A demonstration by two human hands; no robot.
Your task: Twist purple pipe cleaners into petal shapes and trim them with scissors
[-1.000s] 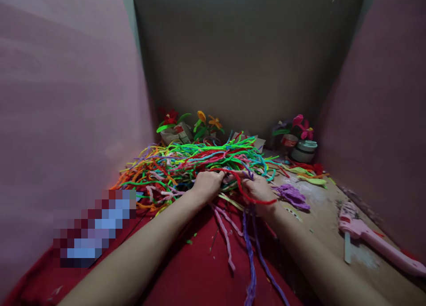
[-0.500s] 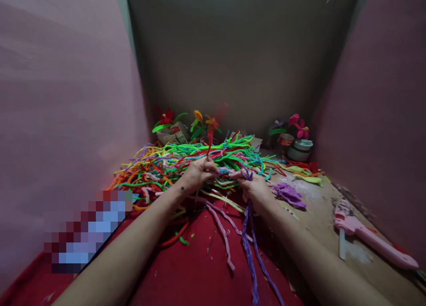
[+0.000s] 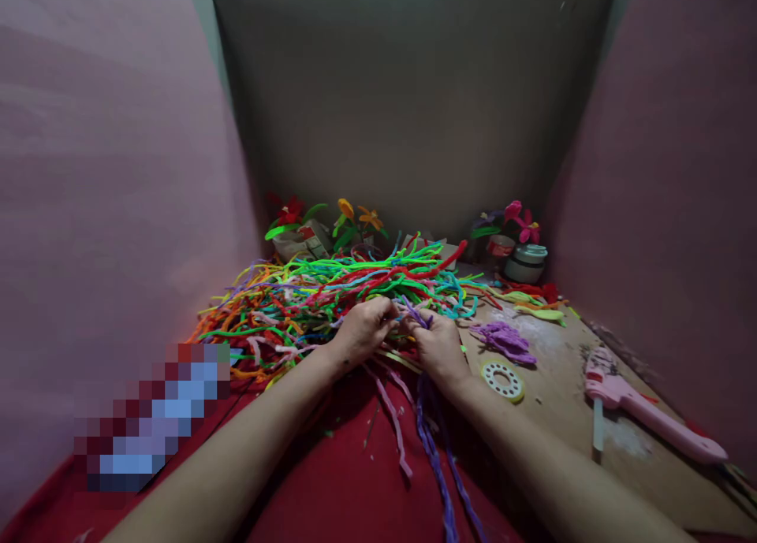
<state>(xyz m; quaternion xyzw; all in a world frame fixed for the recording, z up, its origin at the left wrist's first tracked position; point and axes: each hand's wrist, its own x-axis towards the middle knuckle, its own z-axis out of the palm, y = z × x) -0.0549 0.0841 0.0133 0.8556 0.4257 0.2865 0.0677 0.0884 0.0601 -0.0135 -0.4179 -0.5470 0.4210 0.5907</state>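
A large heap of pipe cleaners in many colours lies in front of me. My right hand is closed on purple pipe cleaners, whose long ends hang over the red cloth while short tips poke out above the fingers. Pressed close beside it, my left hand is closed at the near edge of the heap, its fingertips pinched; what they grip is hidden. A red pipe cleaner rests across the top of the heap. Pale pink strands trail from the heap below my hands.
A pink glue gun lies on the brown board at right. Nearer are a tape roll and a purple petal bundle. Fuzzy flowers and a lidded jar stand at the back. Red cloth covers the front.
My left hand has let go of the red pipe cleaner, which now lies on the heap, and has come down beside my right hand. The right still holds the purple ones.
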